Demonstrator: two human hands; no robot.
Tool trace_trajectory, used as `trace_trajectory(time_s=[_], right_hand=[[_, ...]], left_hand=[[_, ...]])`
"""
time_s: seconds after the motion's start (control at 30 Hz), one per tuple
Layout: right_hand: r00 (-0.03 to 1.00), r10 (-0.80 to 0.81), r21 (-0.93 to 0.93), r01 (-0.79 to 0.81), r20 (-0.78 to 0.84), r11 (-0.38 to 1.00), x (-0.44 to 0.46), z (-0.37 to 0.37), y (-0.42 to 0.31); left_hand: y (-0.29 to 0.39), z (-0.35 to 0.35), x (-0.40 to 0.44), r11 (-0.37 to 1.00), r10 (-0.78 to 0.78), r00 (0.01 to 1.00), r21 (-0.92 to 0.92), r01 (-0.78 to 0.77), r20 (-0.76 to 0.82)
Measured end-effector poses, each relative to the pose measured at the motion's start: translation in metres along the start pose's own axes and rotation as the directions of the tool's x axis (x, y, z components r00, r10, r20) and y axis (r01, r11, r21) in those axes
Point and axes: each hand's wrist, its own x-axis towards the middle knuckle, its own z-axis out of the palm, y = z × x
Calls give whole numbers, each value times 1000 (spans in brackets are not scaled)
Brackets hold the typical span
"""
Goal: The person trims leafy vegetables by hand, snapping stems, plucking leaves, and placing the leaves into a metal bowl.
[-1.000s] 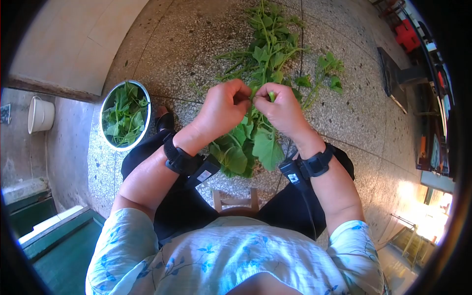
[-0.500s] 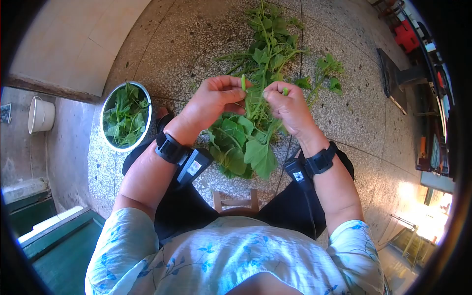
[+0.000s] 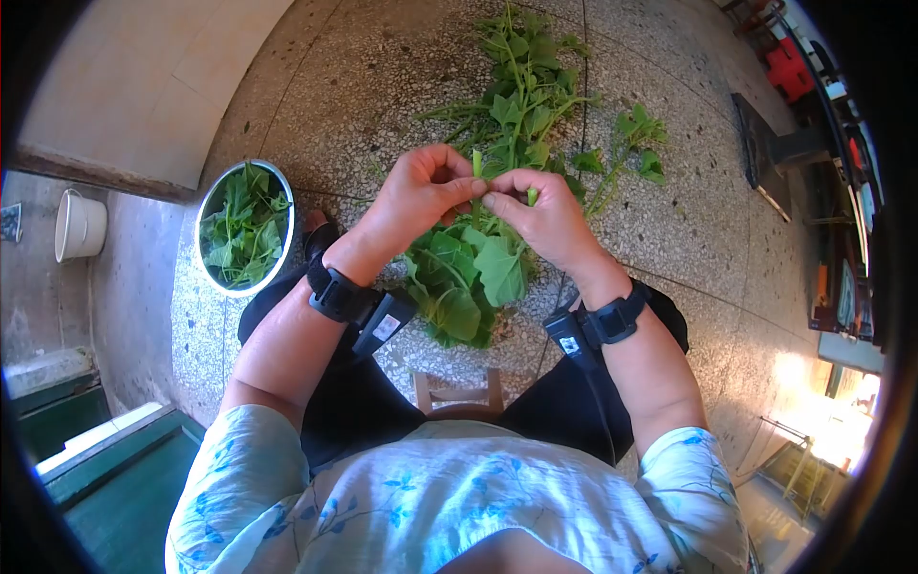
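My left hand (image 3: 421,194) is closed in a pinch around a green stem (image 3: 477,165), whose pale cut end points up above the fingers. My right hand (image 3: 550,212) is closed too, its thumb and forefinger meeting the same stem beside the left fingertips. Another short stem end (image 3: 532,195) pokes out of the right fist. Below the hands lie broad green leaves (image 3: 457,311) on the floor between my knees. Beyond the hands stretches a pile of leafy vine shoots (image 3: 521,91). The lower part of the held stem is partly hidden by leaves and fingers.
To my left stands a round basin (image 3: 199,234) holding plucked greens. A loose leafy sprig (image 3: 639,139) lies right of the pile on the speckled floor (image 3: 698,220). A white bucket (image 3: 81,226) is by the left wall, and a wooden stool edge (image 3: 459,392) shows between my legs.
My right hand has moved left and met my left hand at the stem. The leaf below my right hand has shifted slightly up and left.
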Motion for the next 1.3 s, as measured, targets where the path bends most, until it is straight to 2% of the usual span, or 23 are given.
trace_trajectory(time_s=[0.27,0.37,0.43,0.5,0.53,0.67,0.73,0.77,0.83,0.9,0.93,1.0,1.07,1.13,1.17,1.27,1.3], right_hand=[[997,33,55,-37,65,998,2,-1,-3],[997,66,145,-72,49,987,3,0,-4],[981,178,350,-193,76,916,3,1,-6],[968,229,418,-252,104,873,4,-3,-1],[951,277,481,-308,137,820,4,-4,1],[951,290,466,-306,108,830,5,-2,-3],[983,180,223,-181,25,958,4,1,-10],[983,179,222,-181,27,958,5,2,-9],[999,32,66,-34,35,997,5,4,-3],[998,39,59,-41,41,997,6,5,-1],[998,46,53,-49,47,997,6,5,0],[997,54,64,-57,46,996,6,5,1],[997,62,73,-65,45,995,5,4,3],[988,149,162,-153,37,975,5,5,5],[989,132,171,-140,60,975,6,6,4],[997,77,38,-77,-5,996,3,7,-4],[995,100,-15,-101,-19,995,2,7,-4]], left_hand=[[-5,3,-1,997,22,999,-80,-18,41],[-3,5,0,991,11,999,-132,-5,42],[-3,5,-1,986,-2,999,-169,10,50],[-5,5,0,928,-19,998,-369,41,63],[-5,5,-1,928,-19,998,-370,41,62],[-3,1,-1,893,-34,997,-446,62,70],[-3,-2,0,892,-46,998,-449,60,41],[-4,-3,1,919,-43,999,-393,45,13],[-5,-3,2,942,-38,999,-335,31,-16],[-6,0,1,985,62,998,-158,-66,-29],[-6,2,0,985,60,998,-159,-64,-30],[-6,6,-1,994,99,994,-46,-101,-45],[-6,8,-2,993,97,994,-69,-101,-59],[-9,10,0,991,97,991,-85,-104,-89],[-12,10,2,990,112,988,-69,-120,-104],[-12,8,0,988,151,976,36,-148,-154],[-16,9,1,976,197,966,124,-177,-166]])
